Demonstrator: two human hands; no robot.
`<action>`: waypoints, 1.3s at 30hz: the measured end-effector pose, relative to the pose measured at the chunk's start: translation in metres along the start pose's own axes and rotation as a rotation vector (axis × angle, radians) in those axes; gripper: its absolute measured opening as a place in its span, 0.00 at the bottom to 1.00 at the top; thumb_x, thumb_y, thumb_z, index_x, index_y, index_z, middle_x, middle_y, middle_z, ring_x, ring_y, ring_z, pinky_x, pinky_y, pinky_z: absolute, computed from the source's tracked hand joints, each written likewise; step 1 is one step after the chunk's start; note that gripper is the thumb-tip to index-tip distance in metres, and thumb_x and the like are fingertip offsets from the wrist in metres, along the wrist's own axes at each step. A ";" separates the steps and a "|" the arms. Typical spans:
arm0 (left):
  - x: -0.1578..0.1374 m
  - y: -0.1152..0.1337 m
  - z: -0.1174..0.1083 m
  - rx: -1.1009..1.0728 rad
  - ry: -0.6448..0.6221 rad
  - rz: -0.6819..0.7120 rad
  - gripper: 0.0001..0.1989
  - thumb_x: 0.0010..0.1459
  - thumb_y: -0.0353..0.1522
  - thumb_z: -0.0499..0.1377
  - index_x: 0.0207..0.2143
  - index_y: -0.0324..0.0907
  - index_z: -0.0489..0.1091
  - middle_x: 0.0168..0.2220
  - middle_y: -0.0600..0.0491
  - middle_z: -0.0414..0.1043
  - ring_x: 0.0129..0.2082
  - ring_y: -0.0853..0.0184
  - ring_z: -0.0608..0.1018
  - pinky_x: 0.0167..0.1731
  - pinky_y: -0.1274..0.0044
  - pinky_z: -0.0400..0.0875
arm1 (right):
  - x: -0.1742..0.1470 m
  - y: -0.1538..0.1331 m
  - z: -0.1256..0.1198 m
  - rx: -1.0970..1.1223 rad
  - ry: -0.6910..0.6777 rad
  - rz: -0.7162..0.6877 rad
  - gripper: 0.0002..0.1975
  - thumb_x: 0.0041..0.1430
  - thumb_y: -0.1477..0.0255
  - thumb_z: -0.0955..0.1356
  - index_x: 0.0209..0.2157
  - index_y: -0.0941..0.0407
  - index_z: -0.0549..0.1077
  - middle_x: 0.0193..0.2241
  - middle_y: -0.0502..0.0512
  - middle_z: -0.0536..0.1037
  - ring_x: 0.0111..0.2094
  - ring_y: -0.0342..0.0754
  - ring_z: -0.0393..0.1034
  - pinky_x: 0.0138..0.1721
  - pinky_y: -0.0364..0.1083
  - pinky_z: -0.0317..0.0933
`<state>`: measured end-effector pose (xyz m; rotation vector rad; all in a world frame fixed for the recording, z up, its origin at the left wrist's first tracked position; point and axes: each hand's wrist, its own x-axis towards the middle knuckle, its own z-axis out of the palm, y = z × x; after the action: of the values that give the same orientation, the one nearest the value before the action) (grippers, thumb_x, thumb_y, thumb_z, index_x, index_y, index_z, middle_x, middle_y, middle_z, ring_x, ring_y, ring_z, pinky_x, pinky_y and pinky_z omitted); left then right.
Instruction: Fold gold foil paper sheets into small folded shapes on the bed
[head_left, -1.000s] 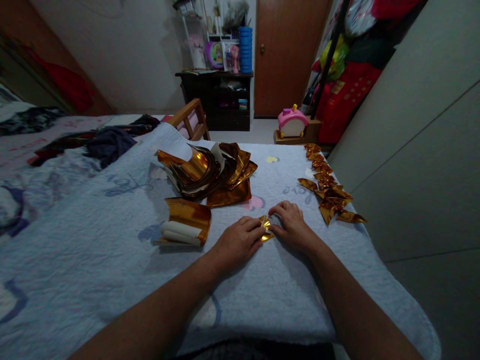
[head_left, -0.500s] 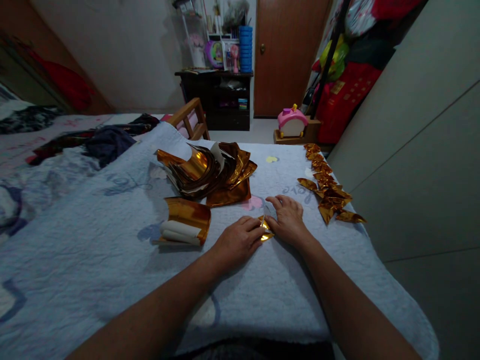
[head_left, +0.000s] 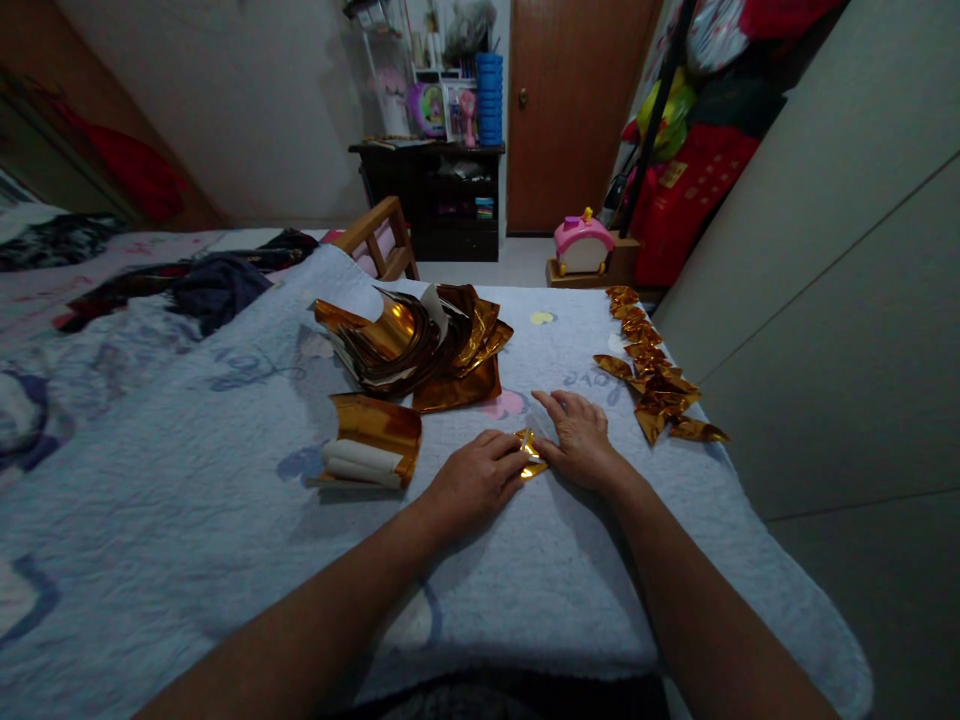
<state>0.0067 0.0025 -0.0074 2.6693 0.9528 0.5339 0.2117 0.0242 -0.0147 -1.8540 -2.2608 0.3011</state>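
A small folded piece of gold foil paper (head_left: pixel 534 468) lies on the pale blue blanket, with a whitish edge standing up from it. My left hand (head_left: pixel 480 475) is closed over its left side, the fingertips pressing on it. My right hand (head_left: pixel 577 435) touches its right side with the thumb, while the index finger stretches out away from the thumb. What lies beneath the left fingers is hidden. To the left of my hands rests a curled stack of gold sheets (head_left: pixel 379 425) with white backs. A larger fanned heap of gold sheets (head_left: pixel 457 385) is behind it.
Several folded gold foil pieces (head_left: pixel 660 400) line the blanket's (head_left: pixel 525 600) right edge. Dark clothes (head_left: pixel 217 285) lie at the left. Beyond the far edge are a wooden chair (head_left: pixel 386 240), a dark cabinet (head_left: pixel 427 200) and a pink toy (head_left: pixel 583 243). A pale panel (head_left: pixel 840 260) rises at the right.
The upright whitish edge of the foil paper sits slightly lower, and the right thumb has shifted a little. Otherwise both hands and the stacks stay where they were.
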 end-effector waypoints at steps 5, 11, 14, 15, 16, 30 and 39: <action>-0.001 0.000 0.000 -0.005 0.023 0.002 0.14 0.66 0.30 0.59 0.54 0.41 0.71 0.53 0.45 0.74 0.53 0.57 0.73 0.53 0.63 0.74 | -0.006 0.005 -0.006 -0.012 -0.094 0.003 0.38 0.62 0.63 0.68 0.71 0.46 0.52 0.68 0.65 0.57 0.68 0.65 0.49 0.64 0.67 0.43; -0.002 -0.002 0.001 -0.038 0.026 -0.007 0.15 0.65 0.30 0.59 0.54 0.41 0.71 0.54 0.46 0.73 0.53 0.57 0.72 0.54 0.63 0.73 | -0.009 0.015 -0.005 0.023 -0.125 -0.045 0.41 0.62 0.60 0.68 0.72 0.45 0.49 0.69 0.64 0.56 0.69 0.67 0.46 0.64 0.68 0.44; -0.002 -0.003 0.002 -0.078 0.034 -0.025 0.16 0.63 0.29 0.61 0.53 0.42 0.71 0.54 0.47 0.73 0.53 0.58 0.72 0.54 0.63 0.72 | -0.010 0.020 -0.005 0.057 -0.129 -0.073 0.42 0.60 0.63 0.69 0.72 0.46 0.49 0.69 0.64 0.55 0.70 0.67 0.45 0.64 0.68 0.43; -0.002 -0.004 0.003 -0.092 0.038 -0.029 0.17 0.62 0.28 0.62 0.53 0.42 0.71 0.54 0.47 0.73 0.53 0.58 0.72 0.54 0.63 0.71 | -0.010 0.021 -0.006 0.074 -0.124 -0.085 0.42 0.59 0.64 0.69 0.71 0.47 0.49 0.69 0.65 0.55 0.69 0.67 0.45 0.64 0.68 0.43; -0.002 -0.004 0.003 -0.103 0.043 -0.031 0.17 0.61 0.28 0.63 0.53 0.42 0.71 0.54 0.47 0.73 0.53 0.58 0.72 0.54 0.63 0.71 | -0.010 0.021 -0.007 0.098 -0.110 -0.098 0.42 0.59 0.65 0.69 0.71 0.49 0.51 0.68 0.65 0.56 0.69 0.66 0.47 0.65 0.67 0.43; 0.001 -0.006 -0.001 -0.190 0.066 -0.180 0.26 0.57 0.31 0.65 0.57 0.42 0.62 0.54 0.44 0.68 0.54 0.54 0.68 0.57 0.59 0.63 | -0.008 -0.004 -0.007 0.211 0.086 -0.100 0.09 0.65 0.69 0.65 0.41 0.55 0.76 0.44 0.59 0.73 0.47 0.55 0.62 0.50 0.52 0.55; 0.003 -0.005 -0.004 -0.221 0.023 -0.132 0.17 0.58 0.29 0.63 0.50 0.43 0.67 0.49 0.47 0.69 0.51 0.57 0.69 0.55 0.63 0.66 | -0.004 -0.007 -0.001 0.180 0.067 -0.122 0.07 0.64 0.69 0.67 0.40 0.55 0.76 0.43 0.58 0.74 0.46 0.54 0.62 0.47 0.50 0.53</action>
<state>0.0044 0.0088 -0.0049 2.3913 1.0046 0.6038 0.2064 0.0186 -0.0122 -1.6074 -2.2107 0.4024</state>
